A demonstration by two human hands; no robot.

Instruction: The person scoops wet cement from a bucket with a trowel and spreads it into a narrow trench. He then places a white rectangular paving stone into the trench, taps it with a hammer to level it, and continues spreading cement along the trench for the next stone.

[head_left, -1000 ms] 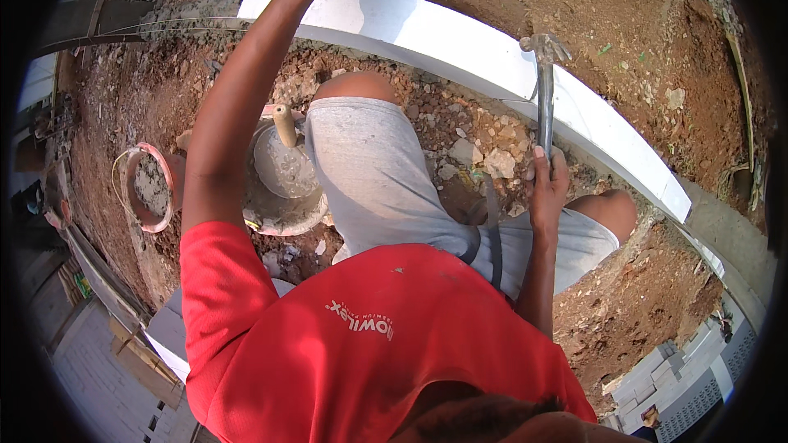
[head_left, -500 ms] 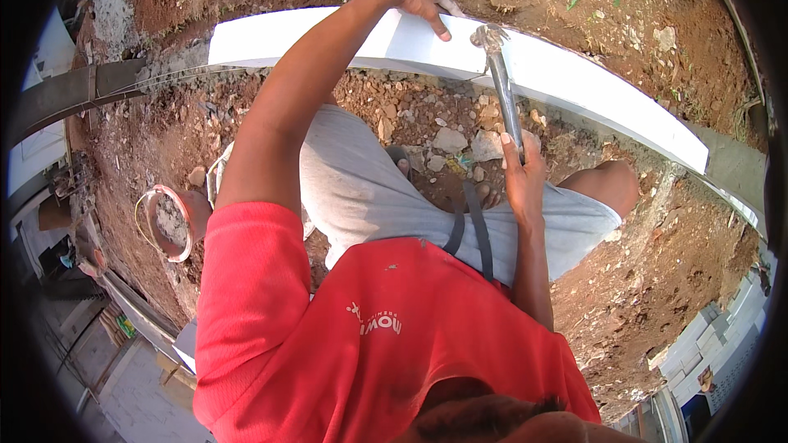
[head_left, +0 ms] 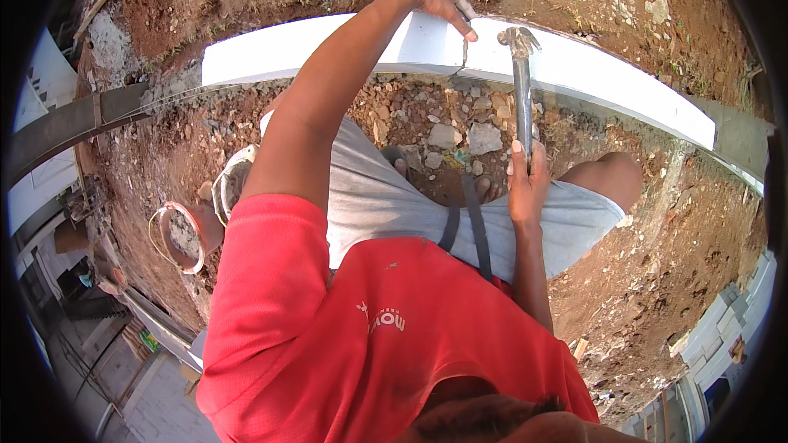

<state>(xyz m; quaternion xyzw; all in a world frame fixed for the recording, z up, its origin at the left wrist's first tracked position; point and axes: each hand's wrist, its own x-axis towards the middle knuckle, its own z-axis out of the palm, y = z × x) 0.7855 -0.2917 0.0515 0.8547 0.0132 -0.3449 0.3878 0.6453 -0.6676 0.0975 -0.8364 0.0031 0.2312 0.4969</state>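
Note:
A long row of white blocks (head_left: 607,86) curves across the view in front of me, with a dark thin line near its middle. My left hand (head_left: 443,8) reaches to its far edge. The thumb lies over the white top and the fingers are apart, a fingertip looking pale in the sun; the other fingers are partly hidden. My right hand (head_left: 528,180) is closed around the lower handle of a claw hammer (head_left: 523,86). The dusty hammer head is over the white surface, just right of my left thumb; whether it touches cannot be told.
Left of my legs stands a reddish bucket (head_left: 190,238) with grey material in it, beside a pale container (head_left: 234,184). Loose stones (head_left: 484,139) lie between my feet and the blocks. Stacked pale blocks (head_left: 722,332) are at the lower right. A grey beam (head_left: 74,119) continues leftward.
The hammer has swung right and stands more upright, its head farther along the blocks. My left hand has shifted right to beside the dark line. The whole view has moved a little.

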